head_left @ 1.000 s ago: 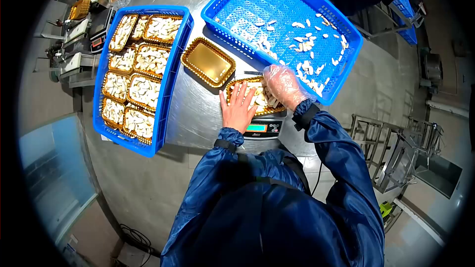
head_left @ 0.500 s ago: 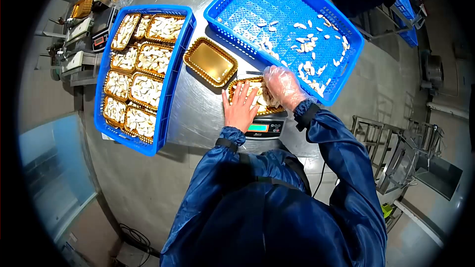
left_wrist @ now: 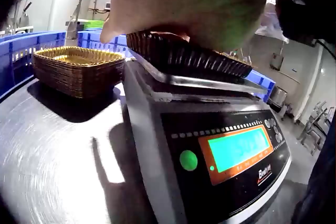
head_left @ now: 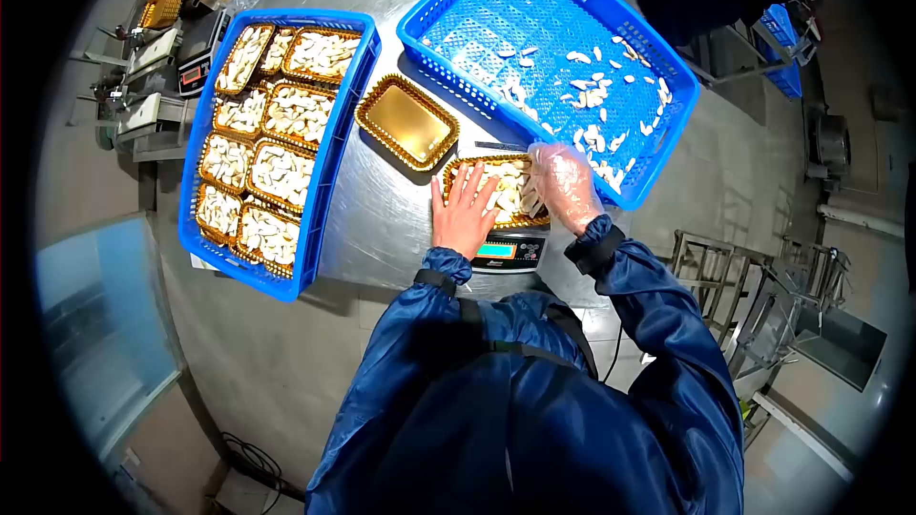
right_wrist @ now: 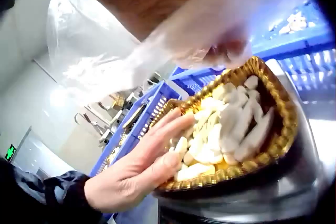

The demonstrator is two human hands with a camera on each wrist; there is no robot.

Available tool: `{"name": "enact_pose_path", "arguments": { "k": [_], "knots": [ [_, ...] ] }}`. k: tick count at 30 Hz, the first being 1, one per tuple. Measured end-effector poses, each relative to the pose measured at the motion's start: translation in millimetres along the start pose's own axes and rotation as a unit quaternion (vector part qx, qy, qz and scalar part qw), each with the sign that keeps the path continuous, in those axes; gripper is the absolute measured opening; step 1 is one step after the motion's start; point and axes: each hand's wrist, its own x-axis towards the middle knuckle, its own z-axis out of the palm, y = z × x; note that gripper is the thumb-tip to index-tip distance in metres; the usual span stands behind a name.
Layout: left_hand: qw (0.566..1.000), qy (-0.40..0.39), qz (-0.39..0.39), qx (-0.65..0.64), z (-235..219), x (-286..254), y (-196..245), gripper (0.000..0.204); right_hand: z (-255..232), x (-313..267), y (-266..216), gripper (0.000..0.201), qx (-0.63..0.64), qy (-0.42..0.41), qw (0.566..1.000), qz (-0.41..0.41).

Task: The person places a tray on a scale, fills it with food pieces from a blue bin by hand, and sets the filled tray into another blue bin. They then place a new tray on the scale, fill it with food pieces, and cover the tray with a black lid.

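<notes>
L to R: blue crate (head_left: 336,157) of filled trays (head_left: 277,175), left of L hand (head_left: 464,214); gold empties (left_wrist: 79,75) beyond L hand, a stack only per L-wrist view; L hand's fingers straight, spread on tray of pale pieces (right_wrist: 287,124) atop scale (left_wrist: 184,192); gloved R hand (head_left: 565,187) at its right end, grip can't tell; second crate (head_left: 501,14) beyond R hand. Step: prob. adjusting fill by wt.; next likely calls for light R-hand add/removal.
</notes>
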Motion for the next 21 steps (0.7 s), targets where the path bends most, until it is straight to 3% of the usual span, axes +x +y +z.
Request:
{"name": "enact_pose_path", "arguments": {
  "k": [9,12,15,21],
  "knots": [
    [1.000,0.003,0.000,0.002,0.5,0.8,1.0,0.055,8.1,-18.7,-3.9,0.011,-0.055,-0.048,0.997,-0.015],
    [1.000,0.007,-0.001,0.002,-0.2,1.0,1.6,0.055,10.0,-10.6,-3.5,0.011,-0.068,0.017,0.997,-0.010],
    [1.000,0.002,-0.005,0.005,-1.8,1.1,1.4,0.055,14.9,-4.5,-4.1,0.012,-0.133,-0.041,0.987,-0.086],
    [1.000,0.007,-0.004,0.003,0.9,0.3,0.8,0.054,17.2,-10.7,-6.8,0.011,-0.094,-0.038,0.991,-0.091]
  ]
}}
